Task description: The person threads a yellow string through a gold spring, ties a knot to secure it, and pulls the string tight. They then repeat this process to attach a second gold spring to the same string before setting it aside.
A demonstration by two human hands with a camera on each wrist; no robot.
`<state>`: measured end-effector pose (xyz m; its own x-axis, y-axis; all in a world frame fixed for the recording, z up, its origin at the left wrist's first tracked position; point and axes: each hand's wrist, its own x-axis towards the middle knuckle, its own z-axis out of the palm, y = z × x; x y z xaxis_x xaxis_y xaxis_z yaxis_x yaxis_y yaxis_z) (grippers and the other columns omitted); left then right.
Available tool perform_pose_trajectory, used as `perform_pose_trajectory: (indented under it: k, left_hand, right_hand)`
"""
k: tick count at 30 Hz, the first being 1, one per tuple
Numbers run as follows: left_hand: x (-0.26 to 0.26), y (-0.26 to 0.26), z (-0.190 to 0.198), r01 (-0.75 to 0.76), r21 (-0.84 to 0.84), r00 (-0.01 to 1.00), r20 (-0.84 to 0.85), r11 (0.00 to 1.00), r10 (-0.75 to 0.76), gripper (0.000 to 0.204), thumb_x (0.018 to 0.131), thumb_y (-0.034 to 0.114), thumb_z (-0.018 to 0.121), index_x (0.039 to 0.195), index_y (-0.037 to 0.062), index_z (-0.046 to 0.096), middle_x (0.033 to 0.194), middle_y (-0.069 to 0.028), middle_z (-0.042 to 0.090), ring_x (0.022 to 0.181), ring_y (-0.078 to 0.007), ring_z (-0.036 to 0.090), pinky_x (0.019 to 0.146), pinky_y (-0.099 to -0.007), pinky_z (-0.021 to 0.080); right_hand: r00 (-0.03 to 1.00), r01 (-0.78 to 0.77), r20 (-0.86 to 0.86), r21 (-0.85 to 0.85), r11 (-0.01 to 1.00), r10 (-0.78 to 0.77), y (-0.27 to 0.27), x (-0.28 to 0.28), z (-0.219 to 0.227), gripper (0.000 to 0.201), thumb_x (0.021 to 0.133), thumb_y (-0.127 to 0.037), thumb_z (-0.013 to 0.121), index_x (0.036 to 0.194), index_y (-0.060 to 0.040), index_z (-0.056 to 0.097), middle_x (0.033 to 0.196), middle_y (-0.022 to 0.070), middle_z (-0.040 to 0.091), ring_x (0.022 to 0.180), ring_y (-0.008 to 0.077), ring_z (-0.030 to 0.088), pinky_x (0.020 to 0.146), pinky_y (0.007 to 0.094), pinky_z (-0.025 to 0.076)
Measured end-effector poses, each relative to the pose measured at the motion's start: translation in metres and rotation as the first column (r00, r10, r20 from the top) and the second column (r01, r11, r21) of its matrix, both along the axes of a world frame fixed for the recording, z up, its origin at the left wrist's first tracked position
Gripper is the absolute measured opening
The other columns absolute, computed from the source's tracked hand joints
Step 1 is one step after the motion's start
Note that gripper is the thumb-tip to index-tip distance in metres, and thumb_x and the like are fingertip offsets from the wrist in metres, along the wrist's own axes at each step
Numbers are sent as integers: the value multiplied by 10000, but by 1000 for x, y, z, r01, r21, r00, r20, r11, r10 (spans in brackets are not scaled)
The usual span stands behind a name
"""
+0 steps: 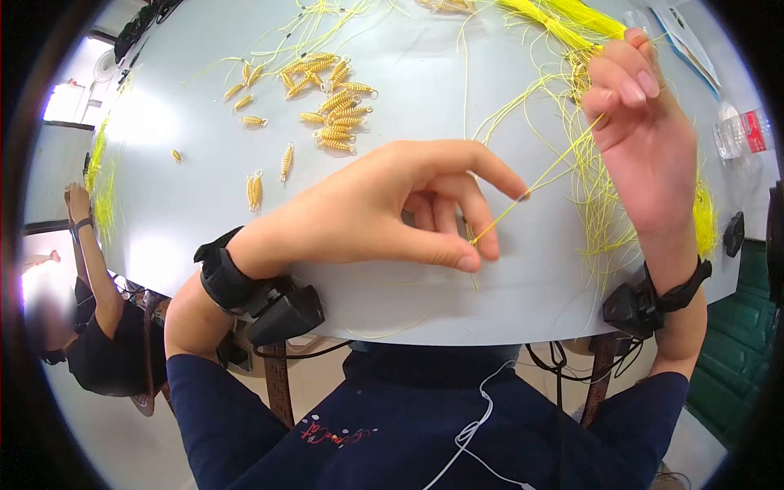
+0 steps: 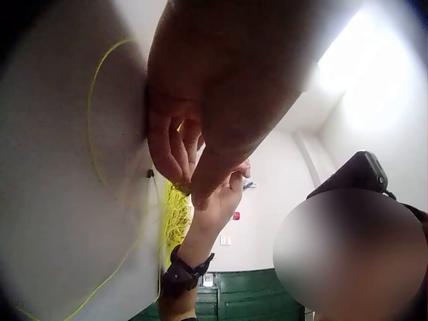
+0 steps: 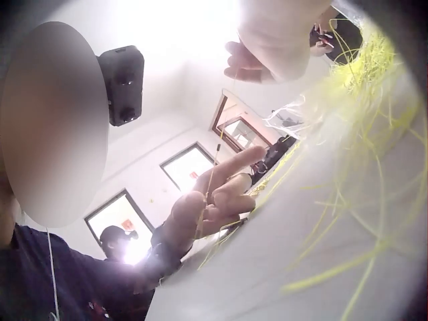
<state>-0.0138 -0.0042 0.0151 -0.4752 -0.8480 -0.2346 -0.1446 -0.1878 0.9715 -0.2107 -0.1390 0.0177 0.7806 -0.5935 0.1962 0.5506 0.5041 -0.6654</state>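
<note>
My left hand (image 1: 384, 204) pinches a thin yellow cord (image 1: 563, 158) between thumb and fingers above the table, its index finger reaching out along the cord. From there the cord runs taut up to my right hand (image 1: 649, 155), whose curled fingers and thumb grip it. A small dark piece sits on the cord by the left index fingertip; it also shows as a dark sleeve (image 3: 218, 147) in the right wrist view. Loose yellow cords (image 1: 604, 204) hang and lie beneath the right hand. Several gold wire coils (image 1: 336, 118) with end loops lie beyond the left hand.
A thick bundle of yellow cord (image 1: 563, 24) lies at the back right. Further right are a clear plastic bottle (image 1: 735, 135) with a red label and a sheet of paper (image 1: 686, 45). More cords with dark pieces (image 1: 302, 37) spread at the back. Another person (image 1: 106, 343) sits at far left.
</note>
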Motion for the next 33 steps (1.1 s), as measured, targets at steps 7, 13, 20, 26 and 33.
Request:
perform_pose_trajectory:
  k: [7,13,20,26,33]
  left_hand:
    - [1,3,2,87,-137,996,12,987,-86,264,823,187,623,1018,21,559,694,-7,587,566,-39,494,519,-170,383]
    - [-3,6,6,-195,-54,980,-51,979,192,242,888,252,532,835,24,594,686,25,561,542,-13,386,502,-186,323]
    - [2,6,7,-174,-133,973,129,976,191,294,885,272,523,728,28,576,680,10,534,621,-43,473,526,-182,342]
    - [-5,5,-5,-311,-274,945,10,910,326,247,869,229,555,739,19,559,655,10,514,645,-44,465,554,-179,357]
    - [1,8,7,-254,-185,953,118,949,279,232,860,257,571,792,35,554,615,39,474,568,7,372,460,-162,261]
  right_hand:
    - [998,-38,-40,-15,999,38,17,7,2,149,951,-127,346,1039,-44,433,684,-12,356,582,84,392,573,211,385]
    - [757,-336,-653,-419,843,-23,35,10,9,170,900,-229,464,942,-66,489,599,-26,387,526,41,359,472,184,294]
    - [696,-552,-718,-514,657,22,37,8,5,200,860,-185,541,752,-19,573,599,-26,471,552,34,363,485,204,289]
    - [787,-381,-617,-474,794,9,39,11,3,162,860,-164,542,781,-24,554,617,-48,459,572,22,366,504,187,284]
    - [790,-392,-565,-763,513,-237,37,13,-1,99,818,-112,570,791,-19,550,613,-15,468,562,35,387,508,194,311]
